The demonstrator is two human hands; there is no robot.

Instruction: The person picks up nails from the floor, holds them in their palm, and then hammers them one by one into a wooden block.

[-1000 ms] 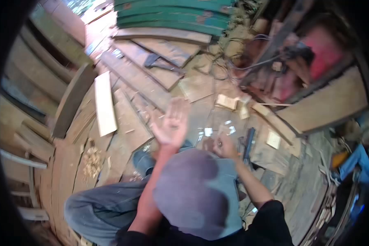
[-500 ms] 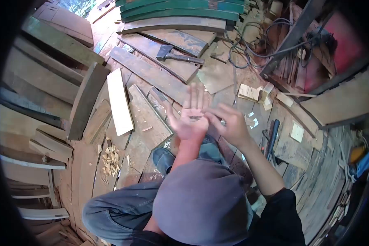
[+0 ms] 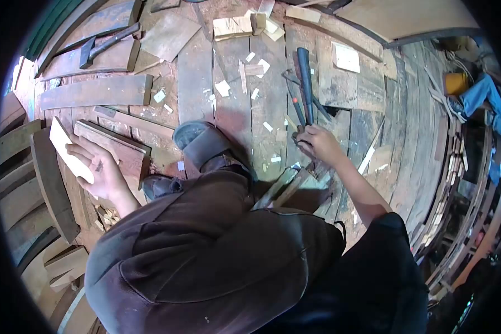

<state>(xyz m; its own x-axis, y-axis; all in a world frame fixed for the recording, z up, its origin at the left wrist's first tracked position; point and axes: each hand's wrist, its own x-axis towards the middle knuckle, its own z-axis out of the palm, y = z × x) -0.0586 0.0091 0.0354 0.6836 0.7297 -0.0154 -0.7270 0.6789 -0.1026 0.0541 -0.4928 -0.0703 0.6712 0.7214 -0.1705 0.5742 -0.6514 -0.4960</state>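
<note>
On the left, my left hand is held palm up with its fingers spread. Several small dark nails lie on the palm. Behind its fingertips, overlapping them in this view, is a pale, freshly cut board. My right hand is down by the floor at the right, its fingers closed round the head end of a black-handled hammer. Right beside the hammer lies a thin-handled tool with an orange spot, its lower end partly hidden by the hand.
Wood chips and pale scraps are scattered over the plank floor. An axe rests on boards at the upper left. Curved planks stand along the left side. My sandalled foot is between my hands.
The view has swung to the right. My right hand has left the left palm and reached down to the hammer. My left hand has moved out to the left with the nails.
</note>
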